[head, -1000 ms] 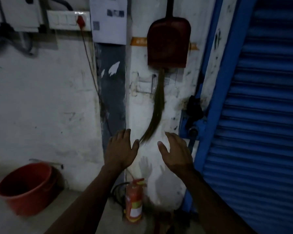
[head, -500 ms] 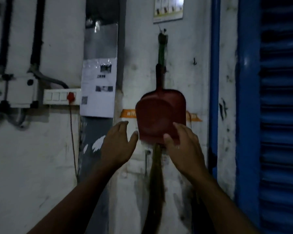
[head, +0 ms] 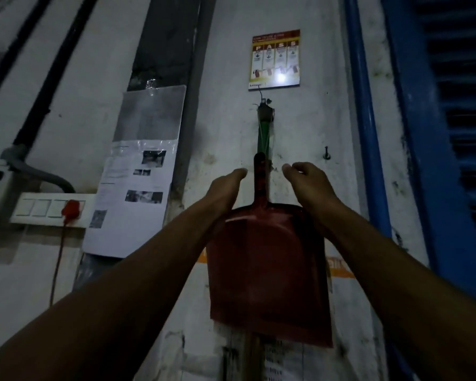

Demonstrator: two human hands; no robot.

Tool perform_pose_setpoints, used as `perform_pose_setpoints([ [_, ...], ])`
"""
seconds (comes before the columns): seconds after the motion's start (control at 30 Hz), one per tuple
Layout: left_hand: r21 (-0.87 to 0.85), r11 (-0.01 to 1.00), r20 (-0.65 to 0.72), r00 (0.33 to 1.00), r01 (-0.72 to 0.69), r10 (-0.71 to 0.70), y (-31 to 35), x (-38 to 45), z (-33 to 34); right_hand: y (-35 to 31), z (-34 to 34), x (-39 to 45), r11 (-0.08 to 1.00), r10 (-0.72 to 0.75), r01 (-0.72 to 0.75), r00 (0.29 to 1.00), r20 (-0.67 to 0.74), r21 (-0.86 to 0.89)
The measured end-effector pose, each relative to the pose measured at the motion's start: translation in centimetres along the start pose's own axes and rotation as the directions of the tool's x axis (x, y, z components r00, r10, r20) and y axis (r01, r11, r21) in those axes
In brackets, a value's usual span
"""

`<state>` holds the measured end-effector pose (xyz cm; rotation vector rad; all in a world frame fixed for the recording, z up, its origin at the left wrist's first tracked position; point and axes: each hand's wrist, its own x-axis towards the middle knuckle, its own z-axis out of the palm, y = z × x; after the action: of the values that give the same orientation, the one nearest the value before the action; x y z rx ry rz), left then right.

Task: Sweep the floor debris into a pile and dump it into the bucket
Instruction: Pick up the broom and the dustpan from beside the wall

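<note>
Head view of a dim wall where the sweeping tools hang. A red dustpan (head: 267, 273) hangs flat against the white wall (head: 226, 111), its narrow handle pointing up; behind that handle a green broom handle (head: 263, 136) rises to a hook (head: 265, 108) just below a fire-safety poster (head: 275, 60), and a strip of the broom shows again below the pan's lower edge. The left hand (head: 226, 188) and right hand (head: 304, 181) are raised on either side of the dustpan handle, near it but apart from it — the left with fingers extended, the right with fingers loosely curled, and neither gripping anything. The bucket and the floor debris lie outside this view, so by judgement the task stands at its very start: fetching the tools. To the left are a taped paper notice (head: 134, 199) and a switch plate with a red plug (head: 70, 209); to the right, a blue roller shutter (head: 448, 133). Risks from here, as judged: both tools appear to share the one hook, so lifting one alone could unseat the other and let it drop — a two-handed lift would avoid this. The low light makes the hanging loop hard to read, and a sideways pull rather than an upward one might snag it or strain the hook.
</note>
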<state>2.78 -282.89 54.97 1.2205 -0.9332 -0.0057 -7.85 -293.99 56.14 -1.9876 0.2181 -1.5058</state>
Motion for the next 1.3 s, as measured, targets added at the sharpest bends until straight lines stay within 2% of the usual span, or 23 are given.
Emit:
perform_pose_setpoints([
  [0.13,-0.065,0.996,0.084,0.995,0.056,-0.051,-0.6,4.6,0.3,-0.4,2.1,4.3,0.999,0.027,-0.026,1.0,-0.012,0.033],
  [0.43,-0.097,0.995,0.275,0.961,0.01,0.017,-1.2,9.7,2.5,-2.8,3.5,12.8,0.996,0.031,-0.024,0.996,-0.087,0.082],
  [0.7,-0.014,0.994,0.239,0.965,-0.107,0.107,-1.4,11.6,4.3,-3.6,4.0,17.6,0.999,-0.03,0.031,0.996,-0.086,0.008],
  [0.9,0.09,0.979,0.216,0.963,-0.182,0.159,-1.5,12.4,4.8,-3.7,4.3,20.4,0.992,-0.093,0.103,0.986,-0.139,0.068],
  [1.07,0.152,0.96,0.24,0.951,-0.234,0.194,-1.2,12.3,4.4,-3.4,3.8,21.8,0.988,-0.146,0.152,0.98,-0.135,0.04],
  [1.17,0.164,0.957,0.252,0.948,-0.238,0.192,-0.8,12.1,4.2,-3.2,3.7,23.4,0.983,-0.156,0.167,0.978,-0.139,0.072],
  [1.3,0.159,0.952,0.246,0.944,-0.261,0.218,0.1,11.9,3.6,-4.6,4.1,22.0,0.979,-0.148,0.174,0.965,-0.215,0.108],
])
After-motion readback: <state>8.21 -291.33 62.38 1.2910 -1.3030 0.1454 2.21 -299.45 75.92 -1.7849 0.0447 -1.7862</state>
